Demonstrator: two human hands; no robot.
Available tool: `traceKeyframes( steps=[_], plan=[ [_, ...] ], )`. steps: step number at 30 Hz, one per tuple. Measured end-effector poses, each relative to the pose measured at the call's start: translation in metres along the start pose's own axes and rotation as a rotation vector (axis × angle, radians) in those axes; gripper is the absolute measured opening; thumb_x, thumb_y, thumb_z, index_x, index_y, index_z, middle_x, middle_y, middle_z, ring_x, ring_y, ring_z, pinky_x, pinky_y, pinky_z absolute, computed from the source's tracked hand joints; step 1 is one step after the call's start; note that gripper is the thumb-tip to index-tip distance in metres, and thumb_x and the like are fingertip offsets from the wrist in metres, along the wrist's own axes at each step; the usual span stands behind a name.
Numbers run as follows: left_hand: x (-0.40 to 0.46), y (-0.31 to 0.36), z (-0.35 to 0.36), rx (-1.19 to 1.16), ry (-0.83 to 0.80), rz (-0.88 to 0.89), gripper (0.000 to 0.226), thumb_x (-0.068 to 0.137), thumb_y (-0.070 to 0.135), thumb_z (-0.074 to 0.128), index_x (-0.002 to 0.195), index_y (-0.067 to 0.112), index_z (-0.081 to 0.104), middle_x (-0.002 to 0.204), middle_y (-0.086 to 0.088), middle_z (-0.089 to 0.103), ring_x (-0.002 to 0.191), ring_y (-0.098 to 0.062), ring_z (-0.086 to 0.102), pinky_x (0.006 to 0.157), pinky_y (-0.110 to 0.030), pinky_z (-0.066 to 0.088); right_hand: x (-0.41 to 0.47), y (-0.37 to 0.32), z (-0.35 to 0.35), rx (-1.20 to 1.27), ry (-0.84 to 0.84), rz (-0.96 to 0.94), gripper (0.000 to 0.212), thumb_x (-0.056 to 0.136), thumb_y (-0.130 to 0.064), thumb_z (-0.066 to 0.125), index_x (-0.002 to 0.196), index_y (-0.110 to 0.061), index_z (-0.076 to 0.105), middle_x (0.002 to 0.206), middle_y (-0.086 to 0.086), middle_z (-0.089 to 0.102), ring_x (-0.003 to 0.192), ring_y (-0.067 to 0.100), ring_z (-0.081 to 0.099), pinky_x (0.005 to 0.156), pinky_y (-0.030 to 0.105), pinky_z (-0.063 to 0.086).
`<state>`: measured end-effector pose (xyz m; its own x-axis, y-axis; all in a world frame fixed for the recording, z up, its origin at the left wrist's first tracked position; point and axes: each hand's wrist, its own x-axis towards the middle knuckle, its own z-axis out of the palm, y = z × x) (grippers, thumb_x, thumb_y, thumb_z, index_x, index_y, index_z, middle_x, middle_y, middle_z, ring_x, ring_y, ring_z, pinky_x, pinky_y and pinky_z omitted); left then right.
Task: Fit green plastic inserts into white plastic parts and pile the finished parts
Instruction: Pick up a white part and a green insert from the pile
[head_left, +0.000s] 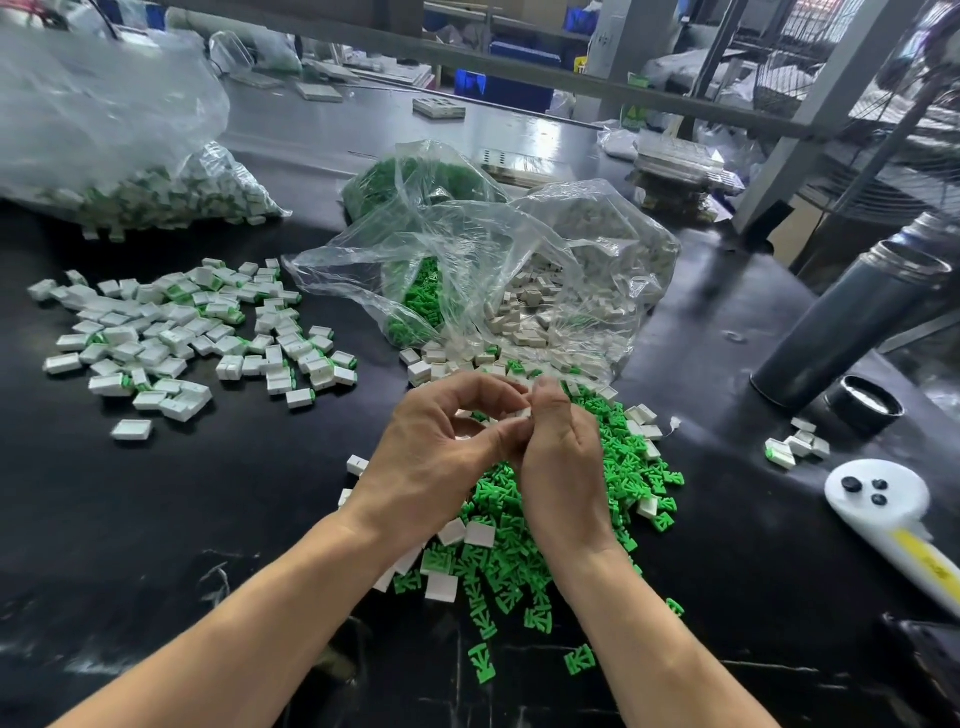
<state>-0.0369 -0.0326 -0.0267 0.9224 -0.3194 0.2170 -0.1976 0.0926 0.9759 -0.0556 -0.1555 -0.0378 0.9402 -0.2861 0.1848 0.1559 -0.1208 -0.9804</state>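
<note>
White plastic part, seen only as a pale sliver, sits pinched between the fingertips of both hands, just above the loose heap of green inserts on the bench. Left hand curls its fingers over from the left, thumb beneath; right hand closes on the part from the right, its fingers folded tight. Both hands thus meet at one point, and neither is clearly the nearer. Whether a green insert is already between the fingers cannot be told, nor can the part's long axis, as the fingers hide it. Judged from the task, the insert is being pressed home here. Finished parts lie piled well to the left of the left fingers, so that hand seems better placed to drop the piece there.
</note>
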Motion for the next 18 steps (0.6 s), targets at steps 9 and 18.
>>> traceKeyframes(
  steps=[9, 18],
  plan=[
    [0.006, -0.003, -0.015, 0.118, 0.105, -0.01, 0.018, 0.084, 0.031, 0.081, 0.096, 0.019, 0.074, 0.089, -0.002, 0.076, 0.085, -0.026, 0.071, 0.075, -0.032, 0.058, 0.001, -0.002, -0.017, -0.109, -0.059, -0.186, 0.015, 0.1, -0.04, 0.064, 0.097, -0.027, 0.072, 0.086, -0.004, 0.071, 0.073, 0.007, 0.063, 0.063, 0.021, 0.049],
    [0.004, -0.001, -0.014, 0.201, 0.091, 0.016, 0.014, 0.086, 0.013, 0.081, 0.095, 0.02, 0.072, 0.084, 0.001, 0.074, 0.078, -0.012, 0.069, 0.071, -0.025, 0.059, 0.001, 0.001, -0.019, -0.226, 0.002, -0.17, 0.007, 0.098, -0.027, 0.07, 0.092, -0.029, 0.071, 0.084, -0.013, 0.071, 0.079, 0.008, 0.066, 0.071, 0.021, 0.052]
  ],
)
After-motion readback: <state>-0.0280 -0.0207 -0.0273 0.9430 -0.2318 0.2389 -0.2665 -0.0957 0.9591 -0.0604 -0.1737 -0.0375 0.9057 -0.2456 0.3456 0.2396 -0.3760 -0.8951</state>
